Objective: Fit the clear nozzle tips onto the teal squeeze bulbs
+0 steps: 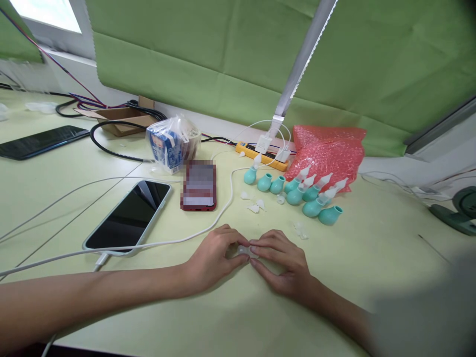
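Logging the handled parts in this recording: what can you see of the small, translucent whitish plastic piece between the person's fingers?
The small, translucent whitish plastic piece looks smooth and rounded at its left end. It lies roughly crosswise, pinched by the bare left hand and the bare right hand, whose fingers partly hide its right end. It is at the smooth, pale yellow-green tabletop; whether it touches that surface is unclear.

Light is bright and even, with the window (50, 14) at the far left glaring white. The clear piece (243, 250) between the left hand (217, 255) and right hand (281, 263) looks indistinct, the red phone (200, 186) has a pixelated screen, and a blurred grey patch (427, 307) fills the near right.
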`<state>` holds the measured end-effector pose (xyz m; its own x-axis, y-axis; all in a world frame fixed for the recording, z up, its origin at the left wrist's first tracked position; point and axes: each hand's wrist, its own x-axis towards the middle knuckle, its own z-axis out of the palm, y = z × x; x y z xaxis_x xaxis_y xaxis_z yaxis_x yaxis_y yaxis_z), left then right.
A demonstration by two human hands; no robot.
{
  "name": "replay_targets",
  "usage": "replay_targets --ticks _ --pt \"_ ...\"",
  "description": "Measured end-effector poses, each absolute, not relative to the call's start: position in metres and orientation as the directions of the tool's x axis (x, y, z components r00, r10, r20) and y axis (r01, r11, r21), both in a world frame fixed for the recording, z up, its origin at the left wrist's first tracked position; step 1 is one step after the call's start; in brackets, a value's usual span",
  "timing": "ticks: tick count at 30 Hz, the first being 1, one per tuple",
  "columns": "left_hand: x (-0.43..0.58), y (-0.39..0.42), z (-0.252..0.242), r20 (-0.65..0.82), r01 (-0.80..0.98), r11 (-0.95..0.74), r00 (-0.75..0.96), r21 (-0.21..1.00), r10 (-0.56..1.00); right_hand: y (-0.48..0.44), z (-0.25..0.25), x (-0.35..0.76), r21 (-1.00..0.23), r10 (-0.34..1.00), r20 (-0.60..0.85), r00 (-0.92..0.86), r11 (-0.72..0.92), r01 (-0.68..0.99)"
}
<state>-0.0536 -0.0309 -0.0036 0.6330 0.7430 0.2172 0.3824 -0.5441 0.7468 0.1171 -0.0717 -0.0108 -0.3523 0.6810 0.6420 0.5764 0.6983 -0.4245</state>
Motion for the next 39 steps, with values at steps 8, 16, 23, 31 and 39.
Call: replay_targets --ticks 8,16,23,31,39 --pt "-0.054 -0.031 -0.004 0.221 0.372 -0.554 0.645 0.745 0.731 -0.069 -0.012 0.115 -0.67 0.789 0.561 -0.25 0.61 0.424" --pt "-0.056 -0.032 -0.005 0.268 0.324 -0.549 0.616 0.771 0.741 -0.066 -0.009 0.126 -0.918 0.94 0.255 -0.226 0.309 0.25" --pt "-0.056 -0.035 -0.007 0.508 0.085 -0.663 0.572 0.744 0.644 -0.07 -0.01 0.123 -0.955 0.981 0.094 -0.171 0.137 0.263" --pt "-0.055 -0.036 -0.006 0.539 0.063 -0.671 0.541 0.739 0.645 -0.07 -0.008 0.122 -0.964 0.98 0.08 -0.183 0.123 0.237" --pt "-0.057 -0.039 -0.008 0.606 0.048 -0.74 0.54 0.671 0.584 -0.073 -0.011 0.12 -0.96 0.971 0.123 -0.204 0.168 0.223"
